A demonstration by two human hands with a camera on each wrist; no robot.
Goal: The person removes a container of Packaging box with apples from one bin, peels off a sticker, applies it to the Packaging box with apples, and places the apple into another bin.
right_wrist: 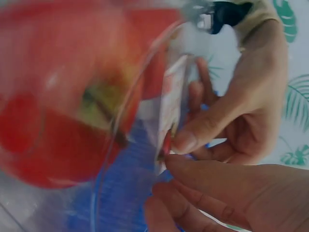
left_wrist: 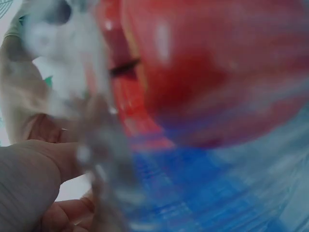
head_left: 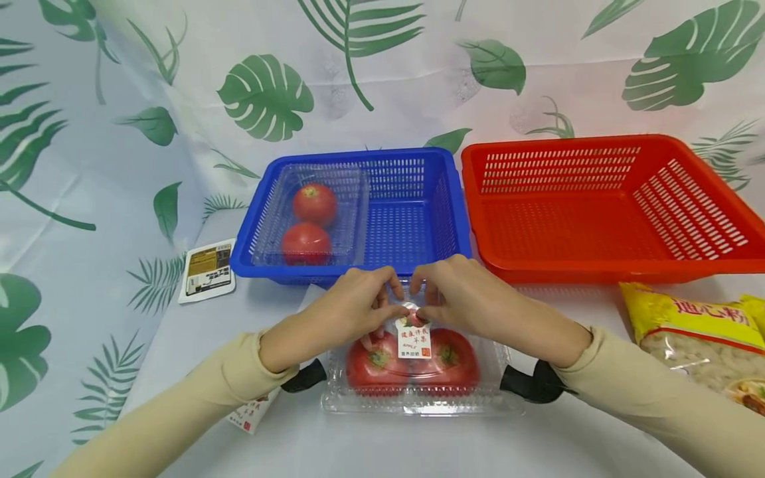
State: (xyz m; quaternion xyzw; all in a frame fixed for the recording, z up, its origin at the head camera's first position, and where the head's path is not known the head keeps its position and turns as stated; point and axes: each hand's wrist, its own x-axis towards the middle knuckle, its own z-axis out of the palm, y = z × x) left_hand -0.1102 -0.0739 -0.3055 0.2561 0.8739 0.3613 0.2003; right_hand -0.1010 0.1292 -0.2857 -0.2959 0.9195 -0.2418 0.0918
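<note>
- The left grip [head_left: 358, 307] and right grip [head_left: 469, 299] both pinch the upper end of a printed label [head_left: 415, 345], thumb tips nearly meeting on its apple picture; its lower part hangs just on the near side of the thumbs.
- The label looks thin and light, likely to crease or curl if squeezed hard; the edges are the kinder hold, clear of the print.
- Just below the grips, on the table [head_left: 430, 448], lies a clear box [head_left: 418, 406]. Its plastic looks thin, springy and slick, so the lid would probably dent under a thumb; the stiffer ridged rim seems the better hold.
- Two red apples [head_left: 447, 365] inside should give most of the weight, firm but easily bruised, and may roll if the box tilts; lifting it would call for a hand under each side.
- Whether the label touches the lid, or has a sticky back, cannot be told.
- The far edge of the box is hidden behind both grips, and most fingertips are tucked out of sight.
- A second label [head_left: 246, 421] is partly covered by the left forearm.
- The left wrist view is badly blurred; a pasta bag [head_left: 693, 332], beyond the right grip, is cut off.
</note>
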